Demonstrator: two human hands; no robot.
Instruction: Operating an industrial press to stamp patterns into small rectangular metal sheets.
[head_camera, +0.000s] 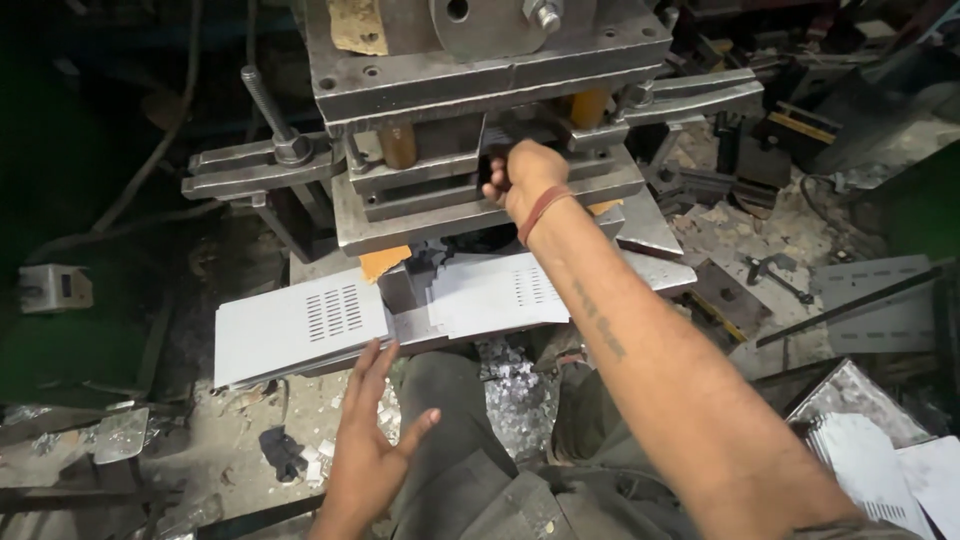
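Observation:
My right hand (525, 175) reaches into the gap of a steel press die (480, 190), its fingers closed on a dark piece inside; what exactly it grips is partly hidden. A red band circles that wrist. My left hand (370, 440) hovers open, fingers spread, just below a stack of white slotted metal sheets (300, 325) at the left. A second white slotted sheet (500, 290) lies under my right forearm, in front of the die.
Clamp bars (250, 165) and a threaded bolt stick out left of the press. Metal punch scrap (515, 385) litters the floor between my knees. More white sheets (880, 470) lie at lower right; bars and tools clutter the right side.

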